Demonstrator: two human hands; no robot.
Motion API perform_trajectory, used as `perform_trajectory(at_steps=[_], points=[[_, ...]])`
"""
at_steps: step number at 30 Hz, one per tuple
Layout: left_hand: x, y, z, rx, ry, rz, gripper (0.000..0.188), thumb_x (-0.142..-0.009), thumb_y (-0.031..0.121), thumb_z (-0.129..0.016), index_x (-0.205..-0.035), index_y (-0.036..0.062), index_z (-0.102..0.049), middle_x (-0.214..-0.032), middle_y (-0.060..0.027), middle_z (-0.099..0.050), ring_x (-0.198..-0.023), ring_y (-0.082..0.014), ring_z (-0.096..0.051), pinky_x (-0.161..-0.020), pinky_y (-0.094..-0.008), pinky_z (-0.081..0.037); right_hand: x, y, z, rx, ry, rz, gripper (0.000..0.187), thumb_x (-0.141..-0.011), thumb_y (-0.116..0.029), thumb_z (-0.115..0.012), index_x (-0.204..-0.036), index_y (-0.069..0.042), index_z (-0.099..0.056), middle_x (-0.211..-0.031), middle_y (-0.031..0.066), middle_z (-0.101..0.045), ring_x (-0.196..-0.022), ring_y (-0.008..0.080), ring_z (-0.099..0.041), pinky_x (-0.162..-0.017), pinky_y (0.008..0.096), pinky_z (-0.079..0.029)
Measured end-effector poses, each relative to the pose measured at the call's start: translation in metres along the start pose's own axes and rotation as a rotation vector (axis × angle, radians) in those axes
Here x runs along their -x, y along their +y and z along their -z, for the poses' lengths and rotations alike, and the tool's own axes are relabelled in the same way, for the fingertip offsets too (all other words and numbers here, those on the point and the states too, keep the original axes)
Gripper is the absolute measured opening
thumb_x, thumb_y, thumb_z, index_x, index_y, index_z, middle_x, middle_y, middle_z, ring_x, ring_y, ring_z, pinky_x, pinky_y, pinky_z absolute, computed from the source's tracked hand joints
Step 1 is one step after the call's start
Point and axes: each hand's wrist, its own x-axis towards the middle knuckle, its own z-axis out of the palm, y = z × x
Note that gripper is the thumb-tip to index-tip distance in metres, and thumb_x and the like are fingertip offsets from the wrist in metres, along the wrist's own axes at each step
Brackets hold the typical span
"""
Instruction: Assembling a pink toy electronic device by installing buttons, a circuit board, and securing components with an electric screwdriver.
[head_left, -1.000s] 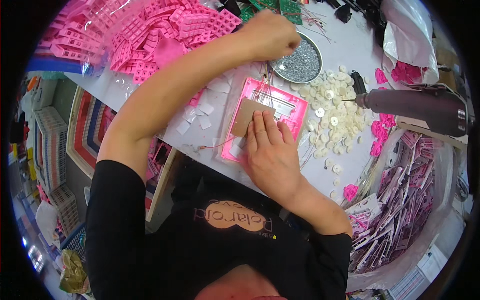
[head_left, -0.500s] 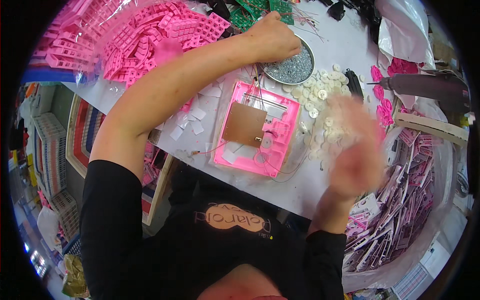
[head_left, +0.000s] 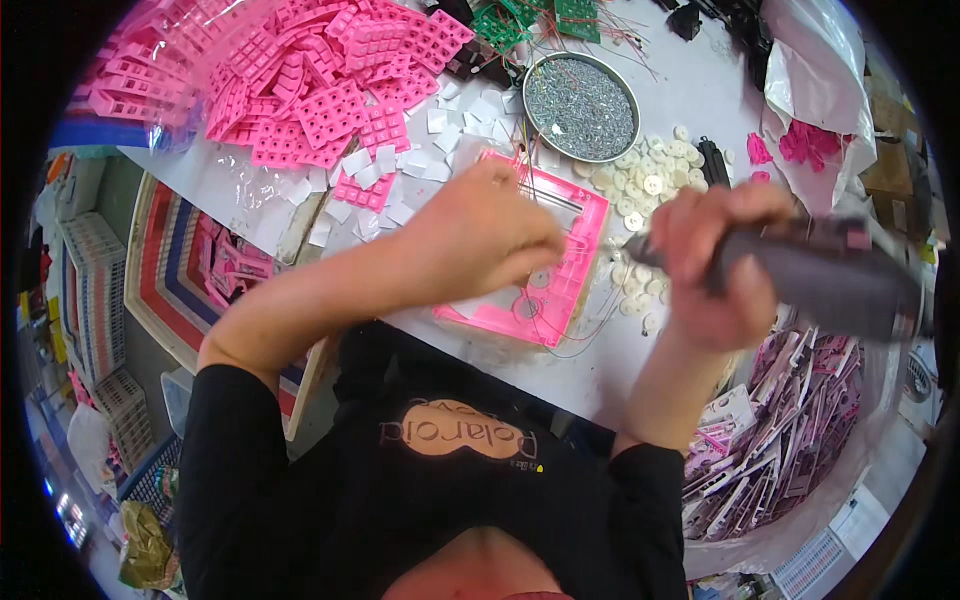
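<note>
Screwdriver [head_left: 815, 280] right of pink casing [head_left: 570, 290], near table's [head_left: 600, 385] front edge.
Right fingers [head_left: 688, 228] grip the screwdriver, long axis toward casing; nearer left fingers [head_left: 532, 245] curl above casing, any hold indiscernible.

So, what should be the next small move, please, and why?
Probably move the driver left, over the pink case: the right grip holds it pointing toward the case, and the left grip is over the case. Anything the left grip pinches is hidden.
</note>
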Motion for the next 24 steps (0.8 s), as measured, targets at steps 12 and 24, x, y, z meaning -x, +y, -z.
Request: perform_trajectory(at_steps=[12, 24], points=[[0.027, 0.013, -0.008, -0.028, 0.048, -0.058, 0.016, -0.076, 0.015, -0.081, -0.083, 0.0123, -0.067, -0.077, 0.0003, -0.065, -0.072, -0.0175, -0.063, -0.092, -0.0421, -0.04, 0.022, -0.005, -0.052, -0.195, -0.018, -0.022, 0.031, -0.092, -0.023, -0.074, -0.106, -0.007, -0.052, -0.068, 0.0037, -0.054, -0.061, 0.016, -0.051, -0.059, 0.0342, -0.044], [0.03, 0.009, -0.015, 0.044, 0.216, -0.127, 0.024, -0.074, 0.012, -0.085, -0.088, 0.0138, -0.065, -0.078, 0.0011, -0.068, -0.069, -0.0173, -0.064, -0.09, -0.0437, -0.04, 0.024, -0.007, -0.056, -0.219, 0.083, 0.056, 0.03, -0.09, -0.023, -0.074, -0.103, -0.008, -0.051, -0.065, 0.0029, -0.054, -0.057, 0.0168, -0.051, -0.054, 0.0343, -0.043]])
